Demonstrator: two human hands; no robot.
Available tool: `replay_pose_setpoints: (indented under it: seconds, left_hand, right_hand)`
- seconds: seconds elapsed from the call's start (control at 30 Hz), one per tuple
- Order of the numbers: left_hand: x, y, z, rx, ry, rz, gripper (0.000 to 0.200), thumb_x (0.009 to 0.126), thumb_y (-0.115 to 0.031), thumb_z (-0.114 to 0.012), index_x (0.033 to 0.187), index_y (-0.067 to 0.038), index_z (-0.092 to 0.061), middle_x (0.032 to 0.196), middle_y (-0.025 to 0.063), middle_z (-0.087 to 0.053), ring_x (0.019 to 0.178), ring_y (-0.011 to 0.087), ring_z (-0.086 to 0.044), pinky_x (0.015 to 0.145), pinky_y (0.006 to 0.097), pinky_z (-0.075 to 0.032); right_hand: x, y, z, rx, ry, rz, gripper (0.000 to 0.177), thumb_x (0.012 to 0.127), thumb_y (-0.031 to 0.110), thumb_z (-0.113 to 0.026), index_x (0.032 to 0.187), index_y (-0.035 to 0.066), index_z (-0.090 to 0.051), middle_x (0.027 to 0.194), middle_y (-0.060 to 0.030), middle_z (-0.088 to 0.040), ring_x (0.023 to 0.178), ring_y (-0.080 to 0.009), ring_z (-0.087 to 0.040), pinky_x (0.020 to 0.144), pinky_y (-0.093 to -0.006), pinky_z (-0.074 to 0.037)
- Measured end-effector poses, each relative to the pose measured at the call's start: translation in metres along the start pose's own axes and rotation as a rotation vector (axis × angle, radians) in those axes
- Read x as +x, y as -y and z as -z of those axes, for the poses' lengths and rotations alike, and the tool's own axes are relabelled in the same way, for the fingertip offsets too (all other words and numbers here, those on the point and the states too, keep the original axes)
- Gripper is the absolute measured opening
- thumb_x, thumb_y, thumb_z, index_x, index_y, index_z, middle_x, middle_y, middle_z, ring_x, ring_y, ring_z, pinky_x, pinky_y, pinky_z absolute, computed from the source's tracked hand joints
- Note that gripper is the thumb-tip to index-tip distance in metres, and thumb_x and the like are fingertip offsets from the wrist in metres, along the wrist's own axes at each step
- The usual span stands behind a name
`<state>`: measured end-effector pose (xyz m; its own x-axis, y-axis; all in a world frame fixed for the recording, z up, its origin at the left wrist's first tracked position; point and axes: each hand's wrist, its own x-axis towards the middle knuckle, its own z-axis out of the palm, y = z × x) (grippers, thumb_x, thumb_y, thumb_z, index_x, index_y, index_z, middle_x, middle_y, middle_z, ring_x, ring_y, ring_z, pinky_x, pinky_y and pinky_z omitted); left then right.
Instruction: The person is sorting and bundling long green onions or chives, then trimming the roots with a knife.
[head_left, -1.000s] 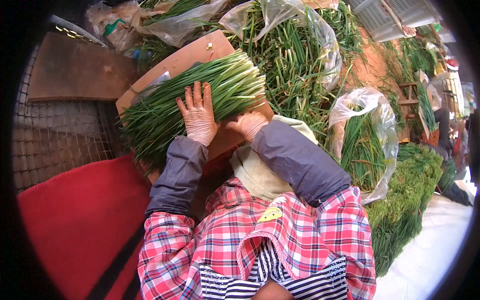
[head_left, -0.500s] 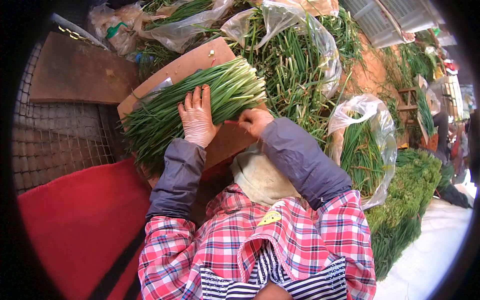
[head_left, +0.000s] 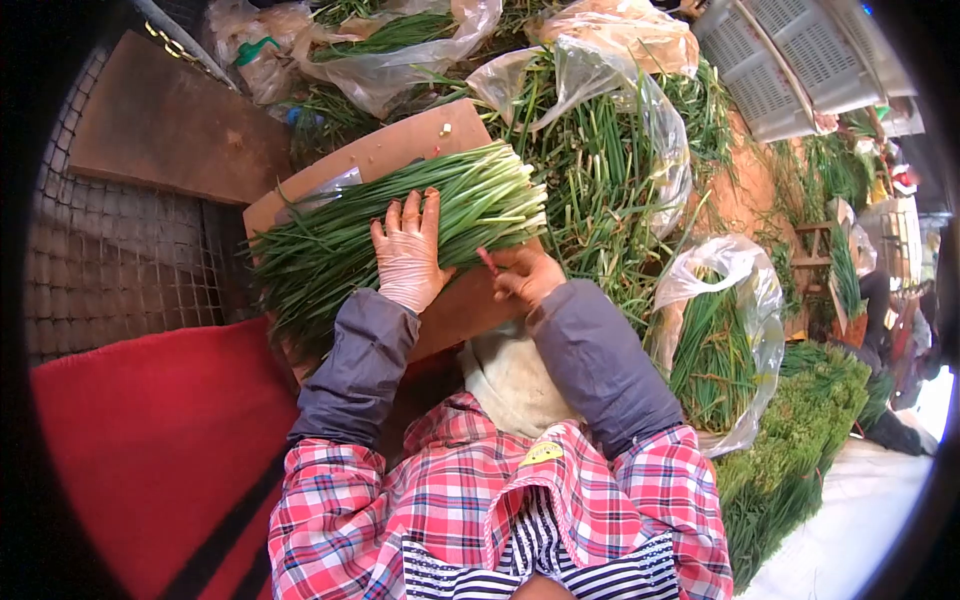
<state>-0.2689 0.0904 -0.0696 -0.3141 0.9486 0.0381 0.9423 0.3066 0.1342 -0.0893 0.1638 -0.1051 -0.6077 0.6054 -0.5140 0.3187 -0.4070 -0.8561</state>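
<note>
A thick bunch of garlic chives (head_left: 350, 225), green leaves to the left and pale cut ends to the right, lies on a brown board (head_left: 470, 305) in front of me. My left hand (head_left: 412, 255), in a thin clear glove, rests on top of the bunch with its fingers stretched out. Just below the pale ends, my right hand (head_left: 530, 275) is closed, pinching a thin reddish band (head_left: 487, 262) that sticks up beside the stems. How the band runs inside the fingers is hidden.
Loose chives (head_left: 600, 150) in clear plastic pile up behind the board. An opened bag of chives (head_left: 715, 350) stands at my right, near stacked bunches (head_left: 790, 450). Grey crates (head_left: 780, 60) are at the back right; red cloth (head_left: 160, 430) lies at left.
My right hand has come out from the near edge of the bunch, and the reddish band now shows in its fingers. My left hand stays on the chives. The whole view has shifted slightly.
</note>
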Motion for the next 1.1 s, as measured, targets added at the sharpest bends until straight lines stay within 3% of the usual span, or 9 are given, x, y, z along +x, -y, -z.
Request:
replay_pose_setpoints:
  seconds: [0.27,0.3,0.4,0.5,0.53,0.67,0.8,0.97,1.1]
  left_hand:
    - [-0.004,0.000,0.000,0.010,-0.003,-0.023,0.106,0.050,-0.035,-0.081,0.135,-0.010,-0.023,0.131,0.0122,-0.033,0.119,0.0330,-0.033,0.094,0.0520,-0.028]
    - [-0.006,-0.001,-0.001,0.004,-0.023,-0.021,0.104,0.050,-0.033,-0.080,0.135,-0.010,-0.024,0.131,0.0125,-0.033,0.119,0.0332,-0.033,0.094,0.0523,-0.028]
    - [-0.007,0.000,-0.003,0.010,-0.054,-0.037,0.103,0.051,-0.034,-0.079,0.135,-0.009,-0.025,0.131,0.0130,-0.033,0.119,0.0334,-0.033,0.094,0.0525,-0.027]
    - [-0.008,-0.001,0.000,-0.015,-0.031,-0.038,0.098,0.054,-0.035,-0.077,0.134,-0.009,-0.026,0.131,0.0131,-0.032,0.120,0.0347,-0.032,0.094,0.0533,-0.027]
    - [-0.009,-0.001,0.002,-0.037,-0.010,-0.033,0.097,0.055,-0.035,-0.076,0.135,-0.009,-0.026,0.132,0.0131,-0.032,0.120,0.0350,-0.031,0.094,0.0535,-0.027]
    - [-0.001,0.017,0.033,-0.156,0.013,-0.160,0.082,0.059,-0.033,-0.074,0.128,-0.008,-0.039,0.128,0.0141,-0.041,0.115,0.0348,-0.039,0.094,0.0500,-0.030]
    - [0.054,0.021,0.074,-0.171,-0.361,-0.260,0.032,0.072,-0.015,-0.061,0.103,-0.009,-0.058,0.115,0.0117,-0.054,0.097,0.0308,-0.050,0.078,0.0430,-0.041]
    - [0.111,0.014,-0.027,-0.110,-0.085,-0.201,0.021,0.081,-0.021,-0.052,0.097,-0.010,-0.061,0.098,0.0118,-0.061,0.092,0.0290,-0.053,0.079,0.0466,-0.039]
    - [0.085,-0.003,-0.009,-0.061,0.175,-0.147,0.027,0.085,-0.028,-0.046,0.095,-0.008,-0.061,0.091,0.0128,-0.063,0.095,0.0284,-0.054,0.082,0.0478,-0.038]
  right_hand:
    - [-0.009,0.003,-0.025,0.181,-0.266,0.322,0.006,0.081,0.004,-0.060,0.086,0.000,-0.062,0.080,-0.0073,-0.063,0.072,-0.0137,-0.058,0.068,-0.0243,-0.047]
    - [-0.005,-0.001,-0.032,-0.149,-0.268,0.751,0.008,0.079,0.006,-0.060,0.087,0.009,-0.062,0.091,-0.0043,-0.061,0.082,-0.0176,-0.058,0.075,-0.0316,-0.046]
    - [-0.012,0.049,-0.034,-1.051,-0.121,0.909,0.016,0.069,0.011,-0.065,0.083,0.018,-0.063,0.109,-0.0039,-0.057,0.105,-0.0235,-0.051,0.092,-0.0408,-0.038]
    - [0.016,0.090,-0.031,-1.383,-0.095,0.925,0.020,0.061,0.015,-0.066,0.079,0.023,-0.064,0.127,-0.0019,-0.047,0.125,-0.0258,-0.034,0.104,-0.0460,-0.022]
    - [0.032,0.092,-0.029,-1.387,-0.020,0.811,0.014,0.065,0.020,-0.068,0.077,0.023,-0.063,0.134,-0.0024,-0.041,0.133,-0.0255,-0.021,0.108,-0.0458,-0.013]
    - [0.067,0.080,-0.012,-1.153,0.205,0.559,0.014,0.071,0.023,-0.067,0.084,0.024,-0.065,0.136,-0.0061,-0.038,0.132,-0.0307,-0.022,0.107,-0.0472,-0.013]
    - [0.059,0.066,-0.009,-1.058,0.188,0.596,0.014,0.071,0.028,-0.068,0.084,0.024,-0.065,0.135,-0.0066,-0.040,0.131,-0.0300,-0.024,0.107,-0.0455,-0.015]
    - [0.049,0.045,-0.007,-1.012,0.096,0.712,0.014,0.069,0.027,-0.068,0.082,0.023,-0.066,0.130,-0.0071,-0.045,0.128,-0.0309,-0.029,0.105,-0.0456,-0.019]
    - [0.034,0.028,-0.007,-0.841,-0.006,0.835,0.011,0.063,0.021,-0.072,0.072,0.019,-0.065,0.121,-0.0082,-0.052,0.123,-0.0316,-0.037,0.101,-0.0484,-0.026]
